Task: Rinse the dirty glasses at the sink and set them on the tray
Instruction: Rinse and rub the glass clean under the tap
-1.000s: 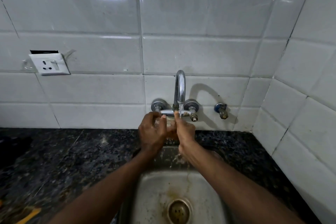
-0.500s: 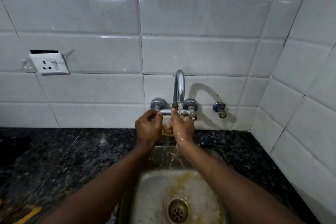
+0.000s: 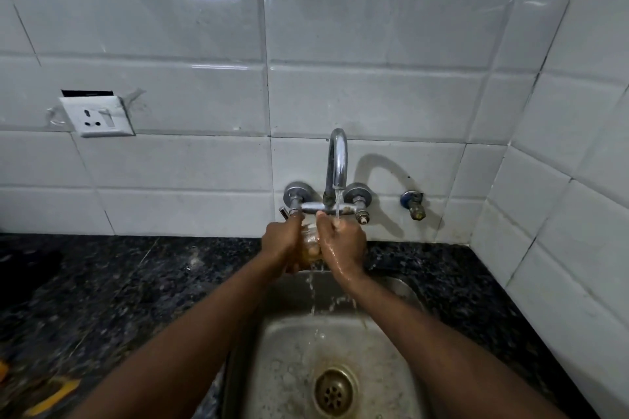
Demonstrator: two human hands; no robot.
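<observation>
Nearest, a stained stainless-steel sink basin (image 3: 292, 343) with a round brass-coloured drain (image 3: 335, 391) is set into a dark speckled stone worktop (image 3: 129, 286). Above its far edge, a small clear glass with yellowish residue (image 3: 309, 243) is held between both hands. The left hand (image 3: 280, 245) is wrapped round one side, fingers curled, and the wet right hand (image 3: 343, 247) is curled against the other. Beyond, a thin stream of water (image 3: 337, 206) falls from a curved chrome tap (image 3: 337, 160) onto the right hand's knuckles. The glass's mouth would best be turned under the stream and a firm hold kept, since wet glass is judged slippery. Little room is left below the tap; open room lies downward over the basin. No tray is shown.
</observation>
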